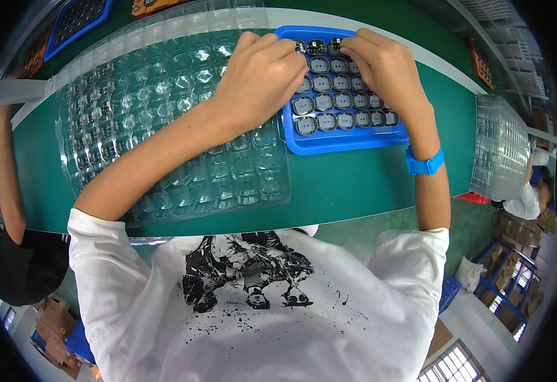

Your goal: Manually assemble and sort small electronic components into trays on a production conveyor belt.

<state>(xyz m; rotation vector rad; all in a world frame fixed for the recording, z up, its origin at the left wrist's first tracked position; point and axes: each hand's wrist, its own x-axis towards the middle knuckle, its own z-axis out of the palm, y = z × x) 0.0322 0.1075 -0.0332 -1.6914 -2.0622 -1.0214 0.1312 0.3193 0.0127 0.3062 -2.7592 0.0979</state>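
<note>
Tray (348, 146), blue | left hand (259, 77), right hand (385, 69): fingers curled at rounded parts (317, 47); grasp can't be told

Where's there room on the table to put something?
Bare table lies in front of the blue tray, between clear tray and right forearm, and from that forearm to the clear stack. Crowded: the blue tray, under left hand and right hand.

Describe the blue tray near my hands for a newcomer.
On the green table, a clear tray spreads across the left. Right of it sits the blue tray, the left hand and right hand at its far end. Its blue colour and rows of rounded grey parts set it apart from the clear one.
</note>
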